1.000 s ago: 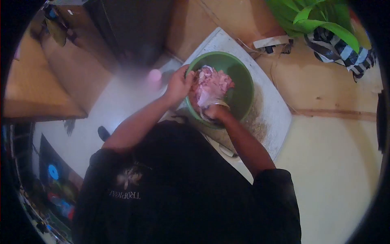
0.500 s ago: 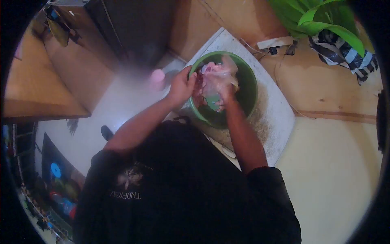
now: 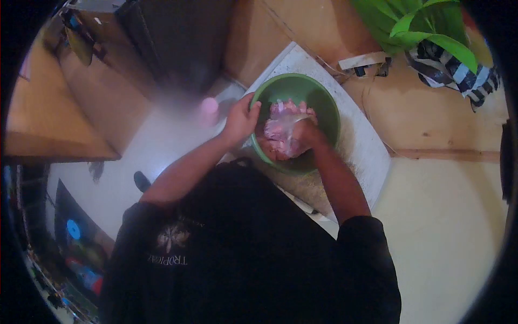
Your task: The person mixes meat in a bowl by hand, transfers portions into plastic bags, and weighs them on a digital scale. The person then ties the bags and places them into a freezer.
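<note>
Two hands at bowl (image 3: 325,103): left hand (image 3: 240,120) fingers curled over rim; right hand (image 3: 305,135) fingers closed around meat (image 3: 278,129) inside.

Green leaves (image 3: 426,27) overhang a striped cloth (image 3: 458,70) (black and white) on the wooden floor (image 3: 410,113).
</note>
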A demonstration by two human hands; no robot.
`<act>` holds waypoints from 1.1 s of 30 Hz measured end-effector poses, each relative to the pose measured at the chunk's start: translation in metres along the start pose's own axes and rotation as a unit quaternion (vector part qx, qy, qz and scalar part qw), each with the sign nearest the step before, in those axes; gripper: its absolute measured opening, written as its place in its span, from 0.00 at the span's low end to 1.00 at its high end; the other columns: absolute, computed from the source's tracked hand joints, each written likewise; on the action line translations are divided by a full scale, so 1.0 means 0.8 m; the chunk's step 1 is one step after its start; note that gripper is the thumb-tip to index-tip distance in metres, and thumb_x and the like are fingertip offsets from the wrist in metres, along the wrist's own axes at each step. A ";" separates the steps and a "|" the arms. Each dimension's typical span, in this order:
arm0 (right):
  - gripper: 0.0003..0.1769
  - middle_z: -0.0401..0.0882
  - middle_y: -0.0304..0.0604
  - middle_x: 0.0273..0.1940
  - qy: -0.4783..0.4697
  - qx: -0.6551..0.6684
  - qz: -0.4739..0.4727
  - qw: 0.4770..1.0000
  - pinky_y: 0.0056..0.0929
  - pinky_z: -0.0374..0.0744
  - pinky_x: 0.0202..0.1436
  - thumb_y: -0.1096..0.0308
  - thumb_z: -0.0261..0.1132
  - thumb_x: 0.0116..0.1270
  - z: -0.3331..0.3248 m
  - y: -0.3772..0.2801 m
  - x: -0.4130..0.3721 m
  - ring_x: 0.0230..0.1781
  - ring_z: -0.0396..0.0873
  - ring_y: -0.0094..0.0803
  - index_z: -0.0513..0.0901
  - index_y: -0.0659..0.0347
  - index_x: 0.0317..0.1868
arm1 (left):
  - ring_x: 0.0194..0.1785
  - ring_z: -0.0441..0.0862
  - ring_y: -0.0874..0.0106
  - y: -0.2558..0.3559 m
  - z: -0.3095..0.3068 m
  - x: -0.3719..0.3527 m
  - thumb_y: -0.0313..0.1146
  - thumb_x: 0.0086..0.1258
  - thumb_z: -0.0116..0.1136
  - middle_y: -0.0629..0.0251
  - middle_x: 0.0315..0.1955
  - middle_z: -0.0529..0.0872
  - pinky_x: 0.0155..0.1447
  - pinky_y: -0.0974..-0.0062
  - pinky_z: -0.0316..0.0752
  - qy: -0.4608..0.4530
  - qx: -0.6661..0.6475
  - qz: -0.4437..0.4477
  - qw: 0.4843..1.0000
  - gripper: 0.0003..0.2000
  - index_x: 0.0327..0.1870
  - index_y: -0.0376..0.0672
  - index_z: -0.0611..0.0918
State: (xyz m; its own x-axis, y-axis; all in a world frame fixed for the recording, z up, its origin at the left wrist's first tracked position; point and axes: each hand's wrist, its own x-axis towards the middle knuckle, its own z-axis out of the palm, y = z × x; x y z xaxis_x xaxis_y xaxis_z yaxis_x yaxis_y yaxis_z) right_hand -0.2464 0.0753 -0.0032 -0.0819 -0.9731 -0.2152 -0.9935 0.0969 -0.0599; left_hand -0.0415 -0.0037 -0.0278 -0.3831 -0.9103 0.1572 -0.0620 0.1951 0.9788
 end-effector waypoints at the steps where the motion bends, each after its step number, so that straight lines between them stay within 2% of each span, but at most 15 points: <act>1: 0.21 0.75 0.50 0.57 -0.025 0.024 -0.006 0.999 0.42 0.60 0.69 0.56 0.53 0.66 -0.007 0.017 0.007 0.61 0.70 0.46 0.77 0.56 0.55 | 0.44 0.83 0.53 0.000 0.000 -0.001 0.37 0.72 0.50 0.43 0.38 0.83 0.49 0.63 0.76 0.000 -0.005 0.011 1.000 0.17 0.54 0.35 0.76; 5: 0.21 0.75 0.51 0.57 -0.085 0.088 0.000 0.992 0.41 0.62 0.67 0.56 0.54 0.65 -0.033 0.043 0.022 0.59 0.72 0.46 0.77 0.55 0.55 | 0.46 0.82 0.52 -0.003 0.003 -0.001 0.38 0.72 0.50 0.43 0.41 0.83 0.51 0.61 0.75 -0.001 0.017 -0.002 1.000 0.17 0.56 0.36 0.76; 7: 0.21 0.76 0.52 0.57 -0.084 0.088 0.010 0.992 0.41 0.63 0.66 0.56 0.54 0.65 -0.027 0.032 0.027 0.59 0.72 0.46 0.77 0.55 0.55 | 0.40 0.81 0.73 0.010 0.001 -0.004 0.35 0.74 0.52 0.55 0.38 0.85 0.44 0.76 0.75 0.006 0.063 -0.026 0.998 0.16 0.56 0.33 0.75; 8: 0.21 0.76 0.52 0.57 -0.075 0.082 0.013 0.994 0.40 0.64 0.65 0.56 0.55 0.65 -0.020 0.019 0.028 0.58 0.72 0.46 0.77 0.55 0.55 | 0.40 0.81 0.73 0.008 0.003 -0.004 0.35 0.74 0.52 0.55 0.38 0.85 0.44 0.76 0.75 0.002 0.064 -0.026 0.998 0.16 0.56 0.33 0.75; 10: 0.21 0.76 0.52 0.56 -0.046 0.077 0.016 0.996 0.40 0.65 0.64 0.57 0.55 0.65 -0.007 -0.014 0.027 0.58 0.73 0.46 0.77 0.54 0.55 | 0.39 0.81 0.73 0.002 0.007 -0.002 0.34 0.74 0.52 0.56 0.37 0.85 0.44 0.76 0.74 0.017 -0.021 0.020 0.999 0.16 0.56 0.33 0.76; 11: 0.21 0.76 0.52 0.56 -0.033 0.074 0.014 0.997 0.40 0.65 0.64 0.57 0.55 0.65 -0.001 -0.032 0.024 0.57 0.73 0.46 0.77 0.54 0.55 | 0.39 0.81 0.73 0.000 0.007 0.000 0.34 0.74 0.52 0.56 0.37 0.85 0.44 0.76 0.74 0.015 -0.020 0.019 1.000 0.16 0.56 0.33 0.76; 13: 0.20 0.76 0.53 0.56 -0.019 0.070 -0.005 0.997 0.39 0.66 0.63 0.57 0.55 0.64 0.009 -0.061 0.015 0.57 0.74 0.46 0.77 0.54 0.55 | 0.44 0.83 0.57 -0.006 0.005 0.000 0.36 0.72 0.51 0.45 0.41 0.84 0.50 0.66 0.75 0.010 0.014 0.016 1.000 0.17 0.56 0.35 0.76; 17: 0.20 0.77 0.54 0.56 -0.045 0.083 -0.042 0.995 0.39 0.68 0.61 0.57 0.56 0.64 0.006 -0.071 -0.011 0.55 0.75 0.45 0.78 0.53 0.54 | 0.41 0.84 0.59 -0.013 0.007 0.001 0.36 0.72 0.51 0.46 0.38 0.84 0.47 0.67 0.75 -0.003 -0.003 -0.002 1.000 0.17 0.55 0.34 0.76; 19: 0.21 0.77 0.54 0.55 -0.081 0.076 -0.025 0.994 0.37 0.70 0.59 0.56 0.57 0.63 -0.001 -0.058 -0.017 0.54 0.76 0.45 0.78 0.53 0.54 | 0.39 0.84 0.59 -0.025 0.010 0.002 0.35 0.72 0.51 0.47 0.37 0.85 0.44 0.66 0.76 -0.002 -0.023 -0.014 1.000 0.16 0.54 0.34 0.77; 21: 0.21 0.78 0.54 0.53 -0.177 0.057 -0.048 0.981 0.38 0.72 0.56 0.54 0.58 0.62 -0.001 -0.033 -0.024 0.52 0.77 0.46 0.79 0.54 0.52 | 0.38 0.84 0.59 -0.020 0.008 0.000 0.35 0.72 0.51 0.47 0.37 0.85 0.44 0.66 0.76 0.004 -0.026 -0.011 1.000 0.16 0.55 0.34 0.77; 22: 0.21 0.78 0.54 0.53 -0.177 0.055 -0.048 0.981 0.38 0.72 0.56 0.54 0.58 0.62 0.000 -0.029 -0.027 0.52 0.77 0.46 0.79 0.54 0.52 | 0.38 0.84 0.58 -0.016 0.008 -0.001 0.35 0.72 0.51 0.47 0.37 0.85 0.44 0.66 0.76 0.008 -0.032 -0.010 0.999 0.17 0.55 0.34 0.76; 28: 0.20 0.79 0.52 0.52 -0.170 0.121 -0.220 0.953 0.39 0.73 0.56 0.55 0.59 0.62 -0.015 -0.032 -0.064 0.52 0.77 0.46 0.80 0.55 0.51 | 0.39 0.84 0.58 -0.007 0.004 0.001 0.36 0.72 0.52 0.46 0.38 0.85 0.45 0.65 0.76 0.004 0.010 0.007 1.000 0.18 0.57 0.35 0.76; 30: 0.20 0.79 0.52 0.52 -0.151 0.132 -0.211 0.957 0.39 0.73 0.56 0.55 0.59 0.62 0.001 -0.036 -0.054 0.52 0.77 0.46 0.79 0.55 0.51 | 0.39 0.84 0.58 -0.017 0.006 0.001 0.36 0.72 0.52 0.46 0.38 0.85 0.46 0.65 0.76 0.004 0.008 0.010 1.000 0.18 0.57 0.35 0.76; 33: 0.20 0.79 0.52 0.51 -0.078 0.164 -0.120 0.976 0.40 0.73 0.56 0.55 0.59 0.62 0.020 -0.031 -0.029 0.51 0.77 0.47 0.79 0.55 0.51 | 0.40 0.83 0.55 -0.024 0.012 0.000 0.36 0.70 0.53 0.46 0.39 0.84 0.47 0.64 0.75 0.005 -0.022 -0.001 1.000 0.18 0.57 0.36 0.76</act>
State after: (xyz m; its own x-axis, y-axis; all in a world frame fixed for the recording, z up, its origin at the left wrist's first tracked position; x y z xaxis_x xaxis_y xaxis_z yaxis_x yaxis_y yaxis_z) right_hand -0.2189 0.0986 -0.0127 0.1890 -0.9345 -0.3016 -0.9019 -0.0437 -0.4298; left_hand -0.0490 -0.0042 -0.0476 -0.3734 -0.9143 0.1572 -0.0216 0.1780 0.9838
